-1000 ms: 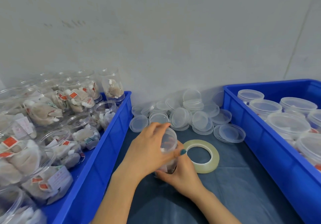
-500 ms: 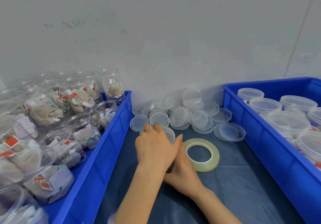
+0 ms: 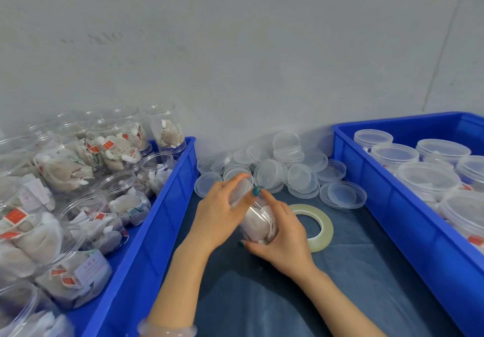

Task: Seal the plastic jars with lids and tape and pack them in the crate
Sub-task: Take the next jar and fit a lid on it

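Between the two crates I hold a clear plastic jar filled with tea bags, tilted away from me over the dark cloth. My left hand wraps the jar's upper part and its clear lid. My right hand grips the jar's body and base from the right. A roll of clear tape lies flat on the cloth just right of my right hand. A heap of loose clear lids lies against the wall behind the jar.
A blue crate on the left holds several open jars of tea bags. A blue crate on the right holds several lidded jars. A grey wall closes off the back. Dark blue cloth covers the table.
My left hand, which lay over the top of the jar, has turned round it and now grips its upper side. The jar has tilted and more of its body shows.
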Available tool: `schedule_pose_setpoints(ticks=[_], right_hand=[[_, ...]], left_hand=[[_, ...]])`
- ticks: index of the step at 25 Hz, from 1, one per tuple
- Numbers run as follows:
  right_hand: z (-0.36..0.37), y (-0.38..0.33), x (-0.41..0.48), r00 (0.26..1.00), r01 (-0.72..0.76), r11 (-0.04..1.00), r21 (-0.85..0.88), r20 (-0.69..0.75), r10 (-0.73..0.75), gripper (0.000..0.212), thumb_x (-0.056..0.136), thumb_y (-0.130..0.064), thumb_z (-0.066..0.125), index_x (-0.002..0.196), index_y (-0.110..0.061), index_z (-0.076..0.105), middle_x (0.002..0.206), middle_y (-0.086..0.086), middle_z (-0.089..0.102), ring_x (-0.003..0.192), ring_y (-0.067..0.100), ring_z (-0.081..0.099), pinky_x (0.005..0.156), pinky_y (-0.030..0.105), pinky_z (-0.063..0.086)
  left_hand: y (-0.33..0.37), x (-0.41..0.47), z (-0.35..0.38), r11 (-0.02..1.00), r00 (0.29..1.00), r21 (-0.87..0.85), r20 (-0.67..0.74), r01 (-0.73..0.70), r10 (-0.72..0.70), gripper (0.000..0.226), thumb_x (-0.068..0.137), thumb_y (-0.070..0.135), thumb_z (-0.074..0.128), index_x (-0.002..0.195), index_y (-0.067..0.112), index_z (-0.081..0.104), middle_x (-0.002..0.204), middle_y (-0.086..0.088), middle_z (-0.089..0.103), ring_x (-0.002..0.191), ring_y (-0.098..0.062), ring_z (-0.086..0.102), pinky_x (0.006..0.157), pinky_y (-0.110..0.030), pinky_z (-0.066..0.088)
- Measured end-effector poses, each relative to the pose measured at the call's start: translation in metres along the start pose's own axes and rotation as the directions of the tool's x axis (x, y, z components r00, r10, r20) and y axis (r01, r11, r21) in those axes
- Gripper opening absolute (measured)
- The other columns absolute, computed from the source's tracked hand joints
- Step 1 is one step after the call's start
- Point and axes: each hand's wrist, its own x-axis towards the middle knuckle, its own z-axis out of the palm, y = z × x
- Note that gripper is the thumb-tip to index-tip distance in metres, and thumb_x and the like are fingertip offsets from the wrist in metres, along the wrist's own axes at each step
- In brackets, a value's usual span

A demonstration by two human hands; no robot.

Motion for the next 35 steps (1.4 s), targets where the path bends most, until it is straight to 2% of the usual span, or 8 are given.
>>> schedule_pose_setpoints(ticks=[7,14,18,21,25,30,33,35], right_hand=[[-0.001,-0.004,-0.004,0.943,0.178,0.808,-0.562,-0.138,-0.304,0.094,0.054,-0.033,0.090,0.138,-0.028,0.048,0.119,0.001,0.050,0.096,0.023,0.061,0.057,0.026,0.048],[-0.024,-0.010,-0.003,0.991,-0.116,0.980,0.160,-0.042,0.124,0.070,0.053,-0.054,0.078,0.115,-0.029,0.058,0.100,-0.019,0.068,0.092,0.003,0.064,0.077,0.019,0.051],[-0.032,-0.006,0.005,0.865,-0.500,0.513,0.697,0.421,0.272,0.055,0.062,-0.047,0.074,0.105,-0.013,0.071,0.100,0.008,0.074,0.092,0.026,0.069,0.077,0.040,0.053],[-0.039,-0.004,0.003,0.716,-0.679,0.278,0.679,0.696,0.050,0.060,0.076,-0.056,0.069,0.121,-0.016,0.069,0.116,0.019,0.069,0.100,0.039,0.068,0.073,0.047,0.058],[-0.040,-0.003,0.001,0.642,-0.753,0.161,0.639,0.766,-0.036,0.071,0.072,-0.058,0.075,0.126,-0.012,0.065,0.123,0.026,0.061,0.095,0.043,0.067,0.065,0.045,0.059],[-0.041,-0.015,0.004,0.659,-0.745,0.274,0.608,0.734,0.165,0.050,0.092,-0.056,0.052,0.121,-0.019,0.070,0.120,0.018,0.067,0.100,0.038,0.068,0.067,0.042,0.061],[-0.049,-0.009,0.012,0.905,-0.426,0.821,0.381,0.183,0.385,0.027,0.101,-0.032,0.049,0.093,-0.033,0.075,0.091,-0.014,0.075,0.090,0.015,0.068,0.070,0.024,0.056],[-0.063,0.002,0.014,0.951,-0.292,0.956,0.015,-0.099,0.292,0.007,0.091,-0.037,0.060,0.087,-0.039,0.065,0.084,-0.026,0.069,0.084,0.002,0.064,0.070,0.025,0.050]], left_hand=[[0.004,0.011,0.014,0.883,0.893,-0.149,0.145,0.445,-0.425,0.100,0.067,0.094,0.006,0.135,0.033,0.048,0.127,0.000,0.061,0.119,-0.028,0.056,0.104,-0.049,0.043],[0.013,0.001,0.007,0.880,0.988,-0.451,0.036,0.150,-0.150,0.038,0.086,0.058,0.053,0.111,0.033,0.065,0.117,0.013,0.066,0.106,0.001,0.061,0.074,-0.010,0.047],[0.017,-0.006,-0.006,0.836,0.996,-0.549,0.059,-0.019,0.062,0.027,0.086,0.050,0.058,0.110,0.046,0.068,0.118,0.024,0.066,0.119,0.002,0.056,0.093,-0.018,0.044],[0.022,-0.008,-0.010,0.799,0.972,-0.580,0.051,-0.160,0.231,0.025,0.091,0.034,0.060,0.115,0.039,0.068,0.121,0.019,0.066,0.122,0.002,0.055,0.094,-0.008,0.041],[0.019,-0.009,-0.011,0.777,0.956,-0.597,0.057,-0.199,0.289,0.023,0.094,0.029,0.061,0.114,0.037,0.069,0.121,0.015,0.068,0.121,-0.004,0.057,0.097,-0.011,0.042],[0.008,-0.018,-0.009,0.720,0.982,-0.678,-0.020,-0.151,0.186,0.039,0.078,0.050,0.060,0.113,0.037,0.070,0.119,0.007,0.069,0.113,-0.015,0.065,0.091,-0.024,0.053],[0.000,-0.019,-0.008,0.807,0.983,-0.562,-0.089,-0.185,0.163,0.038,0.081,0.044,0.068,0.118,0.035,0.067,0.121,0.013,0.067,0.118,-0.004,0.059,0.094,-0.016,0.049],[-0.001,-0.018,-0.001,0.921,0.978,-0.330,-0.092,-0.209,0.189,0.036,0.081,0.037,0.074,0.116,0.039,0.066,0.121,0.019,0.064,0.117,0.004,0.055,0.095,-0.014,0.048]])
